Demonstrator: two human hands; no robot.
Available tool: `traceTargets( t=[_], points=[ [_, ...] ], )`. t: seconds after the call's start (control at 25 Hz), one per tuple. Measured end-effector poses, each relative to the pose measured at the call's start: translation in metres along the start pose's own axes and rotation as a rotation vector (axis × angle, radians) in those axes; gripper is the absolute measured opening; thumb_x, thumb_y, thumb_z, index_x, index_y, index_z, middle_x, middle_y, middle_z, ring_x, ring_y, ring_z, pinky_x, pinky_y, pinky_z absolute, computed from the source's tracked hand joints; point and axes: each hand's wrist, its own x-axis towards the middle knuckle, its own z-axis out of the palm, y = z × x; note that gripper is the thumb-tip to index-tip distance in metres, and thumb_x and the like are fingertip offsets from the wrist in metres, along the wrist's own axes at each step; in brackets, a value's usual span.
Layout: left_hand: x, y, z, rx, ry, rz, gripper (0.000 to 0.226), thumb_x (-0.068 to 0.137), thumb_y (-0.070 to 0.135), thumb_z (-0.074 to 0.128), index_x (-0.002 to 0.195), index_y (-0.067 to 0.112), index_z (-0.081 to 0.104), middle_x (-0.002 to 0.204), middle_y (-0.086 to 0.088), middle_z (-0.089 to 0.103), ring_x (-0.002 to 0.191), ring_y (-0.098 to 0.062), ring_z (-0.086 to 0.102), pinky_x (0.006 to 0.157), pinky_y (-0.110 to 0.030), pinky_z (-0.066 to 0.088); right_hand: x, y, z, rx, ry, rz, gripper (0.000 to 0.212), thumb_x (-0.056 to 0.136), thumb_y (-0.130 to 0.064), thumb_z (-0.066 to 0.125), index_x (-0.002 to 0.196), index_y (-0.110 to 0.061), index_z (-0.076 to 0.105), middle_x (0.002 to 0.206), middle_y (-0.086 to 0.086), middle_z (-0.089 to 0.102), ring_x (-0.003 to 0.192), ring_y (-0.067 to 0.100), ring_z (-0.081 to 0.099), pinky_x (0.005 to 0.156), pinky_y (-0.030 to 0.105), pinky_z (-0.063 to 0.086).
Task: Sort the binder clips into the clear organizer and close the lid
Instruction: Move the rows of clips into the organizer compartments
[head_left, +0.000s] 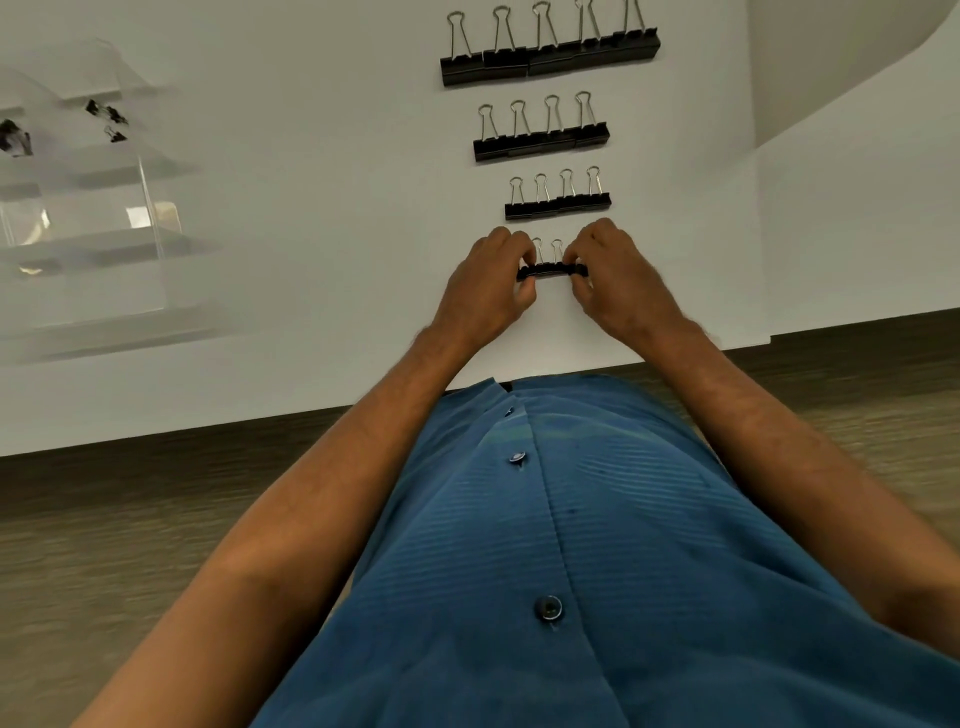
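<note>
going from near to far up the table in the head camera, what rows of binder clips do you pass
Smallest row, pinched between both hands → small row of four → medium row of four → largest row of five.

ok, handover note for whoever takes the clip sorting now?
Left hand and right hand pinch the ends of the nearest row of smallest black binder clips on the white table.
Three larger rows stand beyond, untouched.
Clear plastic organizer sits far left, lid apparently open, a few clips inside.
Left: move all four rows over, close the lid.
</note>
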Motion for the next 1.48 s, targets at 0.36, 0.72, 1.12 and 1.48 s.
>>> traceTargets(
  t=[0.36,0.72,1.12,1.48],
  points=[
    [0.020,0.012,0.016,0.217,-0.064,0.065,0.022,0.091,0.020,0.063,0.112,0.015,0.058,0.106,-0.006,0.058,0.090,-0.022,0.053,0.065,-0.035,0.046,0.003,0.010,-0.001,0.010,-0.008,0.037,0.030,0.086,-0.001,0.066,0.113,-0.009,0.056,0.112,0.011,0.052,0.095,0.026,0.049,0.073,0.044,0.051],
    [0.022,0.010,0.016,0.124,-0.074,-0.013,0.024,0.094,0.016,0.062,0.118,0.014,0.061,0.110,-0.008,0.057,0.099,-0.022,0.052,0.073,-0.032,0.046,0.002,0.011,0.007,0.122,-0.051,0.000,0.052,0.088,-0.008,0.066,0.136,-0.021,0.054,0.121,0.008,0.047,0.109,0.024,0.051,0.080,0.037,0.053],
    [-0.022,-0.024,-0.025,-0.202,0.011,-0.231,0.016,0.091,0.023,0.069,0.107,0.025,0.066,0.101,0.003,0.063,0.089,-0.011,0.057,0.080,-0.024,0.048,0.022,-0.012,0.018,-0.049,-0.091,-0.117,0.021,0.093,-0.001,0.058,0.109,-0.015,0.062,0.109,0.005,0.056,0.091,0.027,0.049,0.067,0.045,0.051],
    [-0.063,-0.058,-0.095,-0.466,0.100,-0.428,0.012,0.091,0.023,0.070,0.101,0.027,0.066,0.097,0.011,0.067,0.082,-0.013,0.065,0.076,-0.027,0.054,0.047,-0.044,0.021,0.059,-0.184,-0.040,0.021,0.086,-0.006,0.069,0.099,-0.023,0.065,0.094,-0.001,0.053,0.083,0.015,0.051,0.066,0.025,0.040]
  ],
)
